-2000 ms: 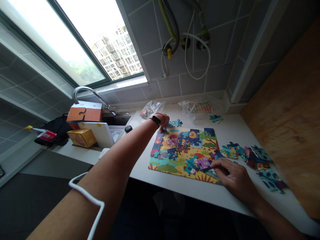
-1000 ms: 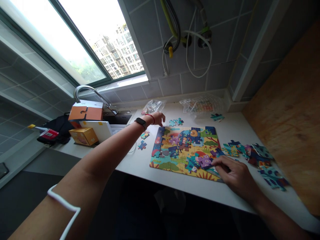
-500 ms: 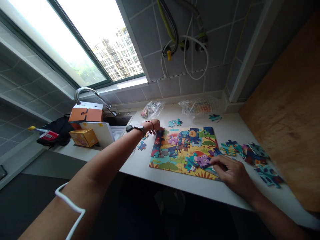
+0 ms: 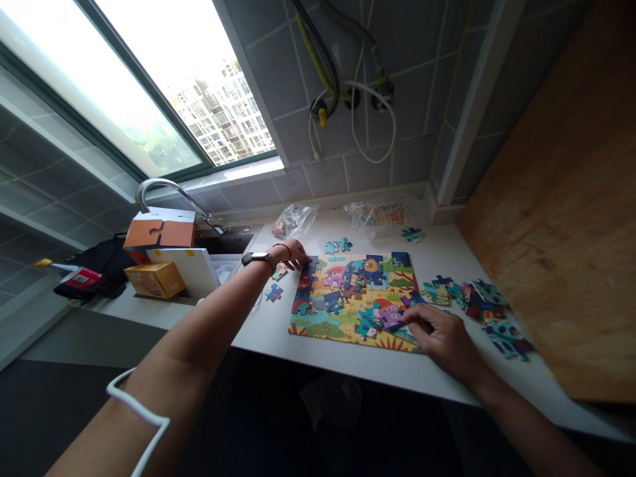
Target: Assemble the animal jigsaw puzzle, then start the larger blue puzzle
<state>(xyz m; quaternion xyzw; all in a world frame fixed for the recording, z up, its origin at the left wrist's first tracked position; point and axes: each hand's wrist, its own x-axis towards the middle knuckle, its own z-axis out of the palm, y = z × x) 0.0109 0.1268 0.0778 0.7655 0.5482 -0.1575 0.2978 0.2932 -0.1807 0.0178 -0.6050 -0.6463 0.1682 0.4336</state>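
Note:
A colourful jigsaw puzzle (image 4: 338, 330) lies on the white counter, its upper face partly covered by loose pieces. My left hand (image 4: 294, 254) reaches to its upper left corner, with fingers bent and closed at the edge of a dark blue puzzle piece (image 4: 311, 266). At the lower right, my right hand (image 4: 440, 334) pinches a purple puzzle piece (image 4: 391, 317) between thumb and fingertips, over the puzzle. A teal puzzle piece (image 4: 368, 321) lies just left of it. My left fingertips are partly hidden by the hand.
Several loose pieces (image 4: 504, 334) are heaped right of the puzzle, beside a wooden panel (image 4: 536, 232). Behind it lie teal pieces (image 4: 338, 246) and clear plastic bags (image 4: 382, 213). A blue piece (image 4: 273, 292) is at left. Boxes (image 4: 159, 281) stand near the sink faucet (image 4: 173, 182).
The whole view has shifted slightly, so things appear a little further left. Both hands keep nearly the same places at the puzzle.

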